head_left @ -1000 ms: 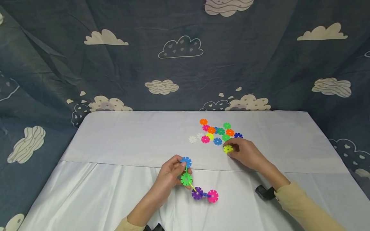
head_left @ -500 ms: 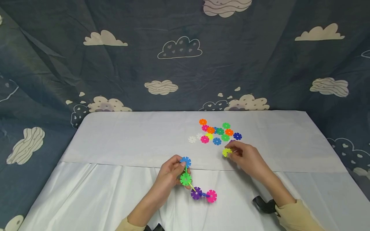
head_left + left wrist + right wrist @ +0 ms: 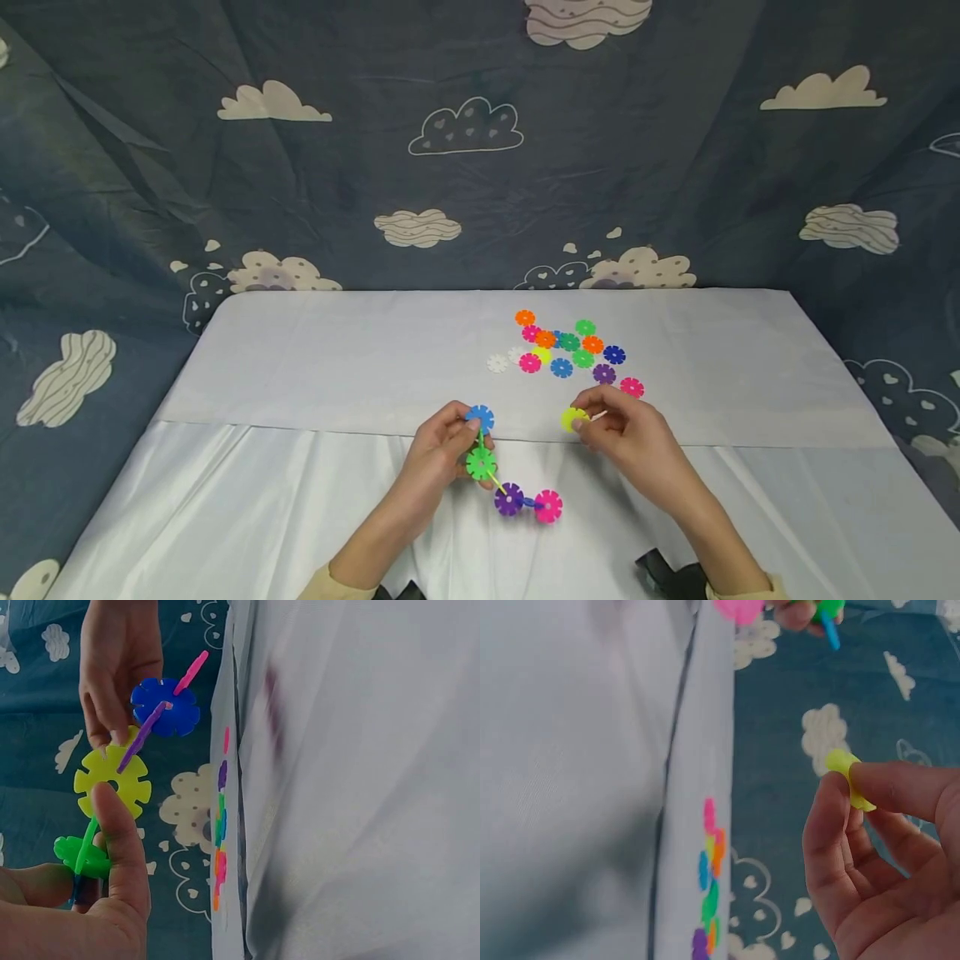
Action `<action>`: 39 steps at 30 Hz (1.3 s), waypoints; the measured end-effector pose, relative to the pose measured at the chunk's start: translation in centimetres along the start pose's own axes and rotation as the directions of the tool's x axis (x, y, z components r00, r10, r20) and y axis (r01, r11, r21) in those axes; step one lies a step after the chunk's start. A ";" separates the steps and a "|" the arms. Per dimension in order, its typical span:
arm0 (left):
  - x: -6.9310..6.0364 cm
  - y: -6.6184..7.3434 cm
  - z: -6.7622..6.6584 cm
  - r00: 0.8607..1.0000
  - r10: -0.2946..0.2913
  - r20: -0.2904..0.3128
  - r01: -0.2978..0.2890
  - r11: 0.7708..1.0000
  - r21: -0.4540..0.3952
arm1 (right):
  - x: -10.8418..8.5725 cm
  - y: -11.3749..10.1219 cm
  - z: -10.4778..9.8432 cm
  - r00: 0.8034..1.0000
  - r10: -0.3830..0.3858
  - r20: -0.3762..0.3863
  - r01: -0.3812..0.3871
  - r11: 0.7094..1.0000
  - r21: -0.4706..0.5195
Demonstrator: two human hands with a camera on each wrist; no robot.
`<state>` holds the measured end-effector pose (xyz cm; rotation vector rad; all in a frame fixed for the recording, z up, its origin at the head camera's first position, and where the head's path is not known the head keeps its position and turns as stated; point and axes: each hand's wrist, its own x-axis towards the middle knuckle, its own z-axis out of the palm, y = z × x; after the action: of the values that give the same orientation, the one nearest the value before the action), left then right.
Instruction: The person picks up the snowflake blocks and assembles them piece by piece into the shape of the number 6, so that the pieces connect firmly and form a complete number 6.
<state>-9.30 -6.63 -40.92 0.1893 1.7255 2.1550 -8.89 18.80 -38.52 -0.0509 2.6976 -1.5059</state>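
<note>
My left hand grips a chain of interlocked notched plastic discs near its blue disc. From there the chain runs down through a green disc, a yellow disc seen edge-on in the head view, and a purple disc, to a pink disc at its free end. Between finger and thumb, my right hand pinches a loose yellow disc above the table, to the right of the chain. The two hands are apart in the head view.
Loose discs lie in a cluster on the white-covered table, among them an orange disc, a white disc and a dark blue disc. A dark cloud-patterned cloth hangs behind the table.
My right hand has drawn the yellow disc away from the cluster, toward me and slightly left. Purple and pink discs it covered now show. The left hand stays nearly still with the chain.
</note>
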 end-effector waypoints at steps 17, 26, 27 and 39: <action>-0.3 0.5 0.3 1.000 0.006 -0.008 -0.006 0.999 -0.033 | -0.7 -1.9 1.4 0.996 -0.092 -0.005 0.091 0.974 0.208; -0.3 0.3 1.0 0.999 -0.036 -0.013 0.035 0.999 -0.026 | -0.8 -1.7 3.1 0.985 -0.173 -0.002 0.167 0.951 0.261; -0.3 0.2 1.1 0.999 -0.036 -0.011 0.036 0.999 -0.024 | -0.8 -1.7 3.2 0.983 -0.182 -0.004 0.176 0.949 0.262; -0.4 -0.1 1.6 0.998 -0.058 0.024 0.058 0.998 -0.015 | -0.9 -1.6 4.2 0.980 -0.192 -0.060 0.201 0.941 0.274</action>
<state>-8.39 -5.30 -40.63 0.1574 1.6799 2.1159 -7.77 14.45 -39.35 -0.2947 2.5382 -1.9454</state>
